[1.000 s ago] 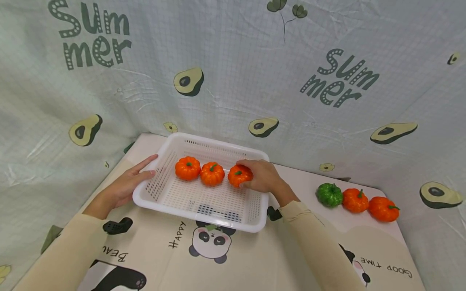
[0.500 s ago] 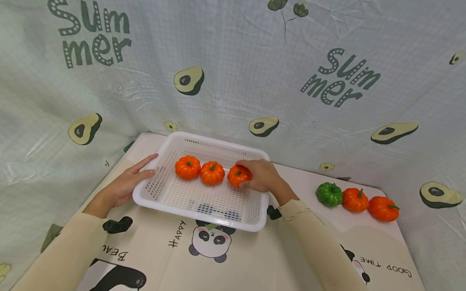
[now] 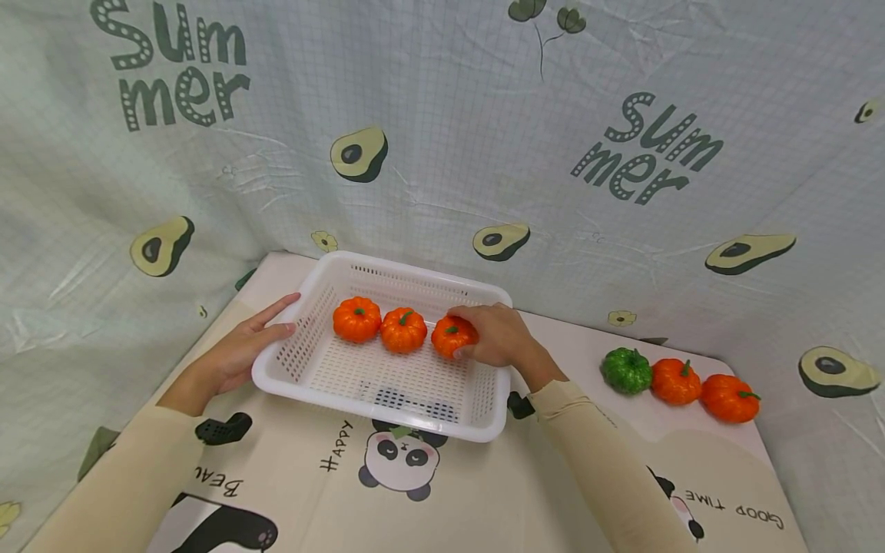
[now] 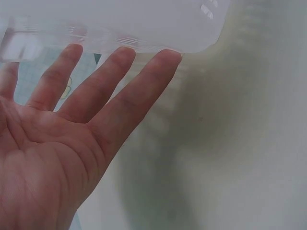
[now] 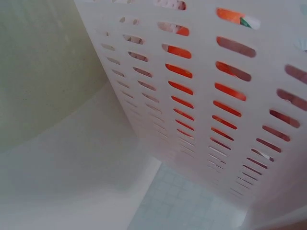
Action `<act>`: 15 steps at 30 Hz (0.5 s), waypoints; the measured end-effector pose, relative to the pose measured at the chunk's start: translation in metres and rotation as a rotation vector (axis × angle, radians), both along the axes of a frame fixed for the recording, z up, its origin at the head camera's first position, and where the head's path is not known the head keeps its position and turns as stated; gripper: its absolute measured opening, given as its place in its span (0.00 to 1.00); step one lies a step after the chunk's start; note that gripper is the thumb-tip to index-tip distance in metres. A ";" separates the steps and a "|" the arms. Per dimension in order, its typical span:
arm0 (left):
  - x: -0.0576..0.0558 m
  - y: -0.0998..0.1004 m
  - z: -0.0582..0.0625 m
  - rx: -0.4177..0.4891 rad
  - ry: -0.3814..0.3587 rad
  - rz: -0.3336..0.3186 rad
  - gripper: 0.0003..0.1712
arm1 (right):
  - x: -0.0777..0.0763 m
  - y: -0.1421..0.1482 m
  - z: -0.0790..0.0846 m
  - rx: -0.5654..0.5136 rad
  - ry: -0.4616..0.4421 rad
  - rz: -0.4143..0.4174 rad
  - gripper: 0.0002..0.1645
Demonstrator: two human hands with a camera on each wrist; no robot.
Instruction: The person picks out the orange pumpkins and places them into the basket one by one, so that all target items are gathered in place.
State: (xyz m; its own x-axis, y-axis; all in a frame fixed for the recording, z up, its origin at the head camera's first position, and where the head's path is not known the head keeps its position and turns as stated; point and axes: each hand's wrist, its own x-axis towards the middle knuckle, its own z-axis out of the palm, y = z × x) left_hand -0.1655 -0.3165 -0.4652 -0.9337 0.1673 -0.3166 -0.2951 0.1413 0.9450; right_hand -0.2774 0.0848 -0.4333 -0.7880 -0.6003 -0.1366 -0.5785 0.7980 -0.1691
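A white perforated plastic basket [image 3: 415, 421] holds a row of three small orange pumpkins. My right hand [image 3: 499, 334] reaches over the basket's right end and grips the rightmost pumpkin [image 3: 452, 335], fingers at its back and thumb at its front. Left of it sit the middle pumpkin [image 3: 403, 330] and the left pumpkin [image 3: 356, 319], close side by side. At the basket's left end, my left hand [image 3: 242, 349] touches the rim. The left wrist view shows its straight fingers [image 4: 129, 105] with tips against the basket. Through slots in the basket wall [image 5: 192, 139], the right wrist view shows orange.
On the table's right side stand a green pumpkin [image 3: 626, 370] and two orange pumpkins, one in the middle [image 3: 675, 381] and one at the right [image 3: 730, 398]. A printed curtain [image 3: 429, 192] hangs behind the table [image 3: 484, 507], close to the basket's far side.
My right hand and the gripped pumpkin have shifted very slightly left, towards the middle pumpkin. The left hand and basket stay where they were.
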 end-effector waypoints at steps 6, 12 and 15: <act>0.000 0.001 0.001 -0.010 0.001 0.003 0.42 | 0.001 -0.001 0.001 0.009 0.004 0.005 0.40; 0.001 0.002 0.002 -0.028 0.002 0.004 0.42 | 0.000 -0.002 -0.002 0.043 0.005 -0.001 0.41; 0.002 0.002 0.002 -0.036 0.005 0.005 0.42 | 0.000 -0.003 -0.002 0.053 0.003 0.001 0.41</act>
